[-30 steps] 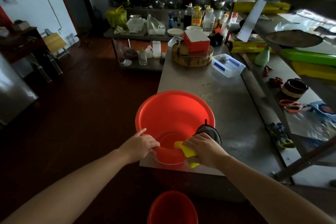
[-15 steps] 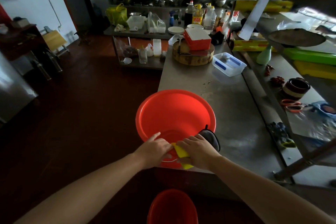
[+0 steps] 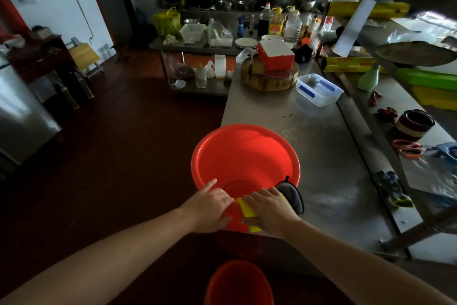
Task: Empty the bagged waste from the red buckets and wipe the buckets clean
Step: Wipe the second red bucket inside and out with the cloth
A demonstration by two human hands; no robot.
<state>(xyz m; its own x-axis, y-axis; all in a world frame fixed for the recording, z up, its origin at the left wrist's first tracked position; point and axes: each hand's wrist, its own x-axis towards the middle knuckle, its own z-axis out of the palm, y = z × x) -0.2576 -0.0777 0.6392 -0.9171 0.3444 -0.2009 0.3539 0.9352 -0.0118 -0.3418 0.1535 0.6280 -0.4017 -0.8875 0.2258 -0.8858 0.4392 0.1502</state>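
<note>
At the near end of the steel table [image 3: 321, 161], we are working on the wiping step. The red bucket [image 3: 244, 156] is standing upright on that end of the table, its near side overhanging the table's near edge, and no bag is showing inside it, so we are judging the emptying done for this one.

Our left hand [image 3: 210, 205] is pinching the bucket's near rim, thumb on the outside, most fingers curled over to the inside and the forefinger lying straight along the wall. Our right hand [image 3: 269, 210] is just beside it, folded down over a yellow cloth [image 3: 247, 212] and pressing it against the same rim; the two hands are nearly touching. A dark grey pad [image 3: 293, 196] is lying against the far side of the right hand, over the bucket's rim towards the table's middle. We cannot tell whether the hand is holding it too.

Below the table's near edge, a second red bucket [image 3: 237, 285] is waiting low in view, its inside hidden from us.

Next, we are likely needing to carry the cloth round the rim and down the inner wall, with the left hand bracing or turning the bucket so it is not slipping off the table's edge.
</note>
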